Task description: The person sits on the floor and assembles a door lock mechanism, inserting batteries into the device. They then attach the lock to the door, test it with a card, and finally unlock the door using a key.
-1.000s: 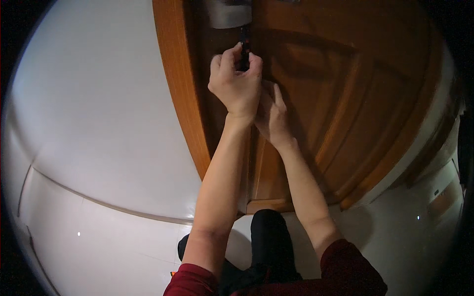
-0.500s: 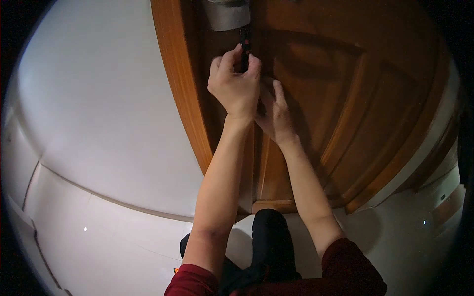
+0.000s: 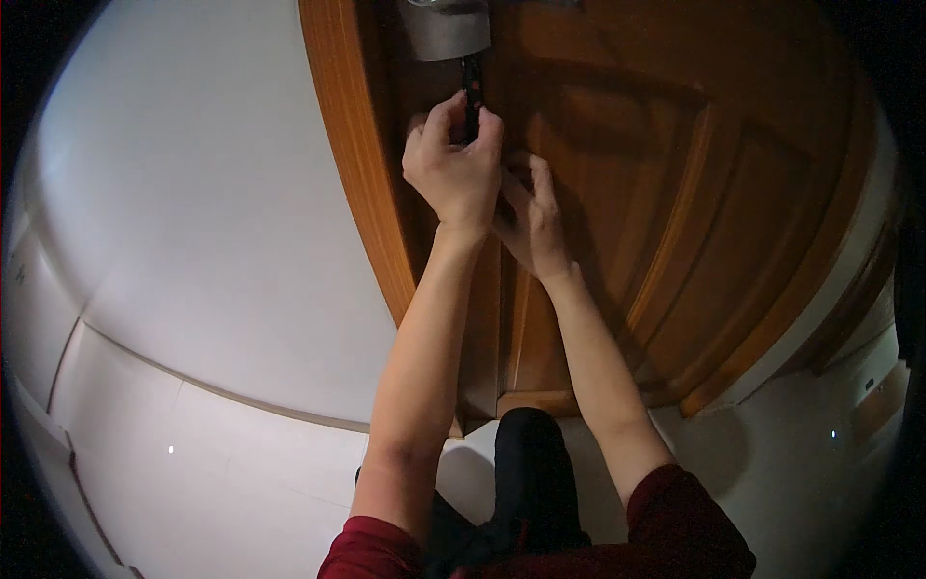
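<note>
1. Wall (image 3: 193, 212): white, plain; fills left side of frame, bent by lens; low edge strip along its foot, lwr left.
2. Door (image 3: 632, 203): brown wood, raised panels; upr ctr to right of frame, w/ soft shadows across panels.
3. Floor (image 3: 260, 468): pale, shiny; lwr left & lwr right, w/ small bright reflections.
4. Door frame (image 3: 349, 164): lighter brown wood, upright btwn wall & door; top ctr-left, curving down to ctr.
5. Trousers (image 3: 532, 468): black; bottom ctr, one knee raised toward foot of door.
6. Shirt (image 3: 687, 516): dark red, short sleeves at both elbows; bottom edge.
7. Forearms (image 3: 420, 357): bare, both reaching up from bottom edge; left one nearer ctr.
8. Left hand (image 3: 453, 174): upr ctr; fingers curled, grasping black strip btwn thumb & forefinger.
9. Right hand (image 3: 536, 222): just right of left wrist, pt. hidden behind it; fingers bent, next to door. Whether it grips anything: can't tell.
10. Grey fitting (image 3: 450, 37): smooth, rounded lwr edge; top ctr, on door, cut by frame edge.
11. Black strip (image 3: 472, 85): narrow, approx. vert., small reddish marks; upr ctr, directly below grey fitting, lwr end in left hand.
</note>
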Available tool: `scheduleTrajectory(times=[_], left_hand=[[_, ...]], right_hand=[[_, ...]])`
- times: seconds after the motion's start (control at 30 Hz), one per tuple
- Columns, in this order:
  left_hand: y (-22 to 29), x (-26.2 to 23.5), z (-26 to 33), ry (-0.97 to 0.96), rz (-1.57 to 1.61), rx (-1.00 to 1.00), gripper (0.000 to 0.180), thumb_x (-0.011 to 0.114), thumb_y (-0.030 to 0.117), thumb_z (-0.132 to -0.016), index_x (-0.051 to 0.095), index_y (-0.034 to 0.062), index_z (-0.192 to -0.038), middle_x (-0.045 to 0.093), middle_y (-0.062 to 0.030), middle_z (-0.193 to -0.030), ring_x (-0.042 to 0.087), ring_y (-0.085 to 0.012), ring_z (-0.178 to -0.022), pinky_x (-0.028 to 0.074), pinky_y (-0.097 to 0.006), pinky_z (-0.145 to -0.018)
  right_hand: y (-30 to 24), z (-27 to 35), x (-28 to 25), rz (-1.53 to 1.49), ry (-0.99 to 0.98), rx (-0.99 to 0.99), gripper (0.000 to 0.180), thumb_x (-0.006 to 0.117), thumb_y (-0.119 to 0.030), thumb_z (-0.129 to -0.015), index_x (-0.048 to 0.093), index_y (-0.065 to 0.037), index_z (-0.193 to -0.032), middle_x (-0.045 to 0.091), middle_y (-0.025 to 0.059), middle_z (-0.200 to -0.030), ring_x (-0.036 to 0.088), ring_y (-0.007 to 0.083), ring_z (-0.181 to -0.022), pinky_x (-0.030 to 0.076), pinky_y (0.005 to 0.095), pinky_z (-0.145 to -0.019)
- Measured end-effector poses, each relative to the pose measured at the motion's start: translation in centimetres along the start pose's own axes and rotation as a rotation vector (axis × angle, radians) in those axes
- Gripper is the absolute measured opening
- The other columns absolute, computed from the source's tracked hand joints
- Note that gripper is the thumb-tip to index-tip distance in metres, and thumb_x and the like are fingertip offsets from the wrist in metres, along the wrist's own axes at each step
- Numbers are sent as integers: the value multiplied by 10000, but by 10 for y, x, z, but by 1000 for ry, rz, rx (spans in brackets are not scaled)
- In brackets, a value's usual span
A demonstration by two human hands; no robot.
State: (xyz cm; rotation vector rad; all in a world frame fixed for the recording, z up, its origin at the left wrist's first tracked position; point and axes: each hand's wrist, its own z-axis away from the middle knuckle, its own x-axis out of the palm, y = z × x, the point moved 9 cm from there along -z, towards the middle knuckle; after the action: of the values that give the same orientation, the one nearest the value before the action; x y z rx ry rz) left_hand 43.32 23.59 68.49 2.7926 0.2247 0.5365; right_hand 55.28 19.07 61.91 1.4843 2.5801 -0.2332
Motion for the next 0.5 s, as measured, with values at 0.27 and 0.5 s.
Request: scheduleTrajectory(times=[0.27, 0.5], left_hand=[[12, 7, -1, -44, -49, -16, 205, 735, 131, -709, 687, 42, -888, 653, -85, -754, 645, -188, -680, 517, -303, -646], [3, 16, -34, -474, -247, -148, 391, 773, 306, -674, 684, 12, -916, 700, -108, -803, 679, -189, -760, 523, -310, -736]], right_hand=[[1, 3, -8, -12, -58, 41, 516, 714, -138, -770, 526, -29, -1239, 470, 205, -1196, 514, 387, -1065, 469, 429, -907], [-2, 10, -10, 36, 27, 112, 588, 766, -189, -750, 523, -79, -1273, 521, 143, -1142, 533, 317, -1025, 493, 406, -869]])
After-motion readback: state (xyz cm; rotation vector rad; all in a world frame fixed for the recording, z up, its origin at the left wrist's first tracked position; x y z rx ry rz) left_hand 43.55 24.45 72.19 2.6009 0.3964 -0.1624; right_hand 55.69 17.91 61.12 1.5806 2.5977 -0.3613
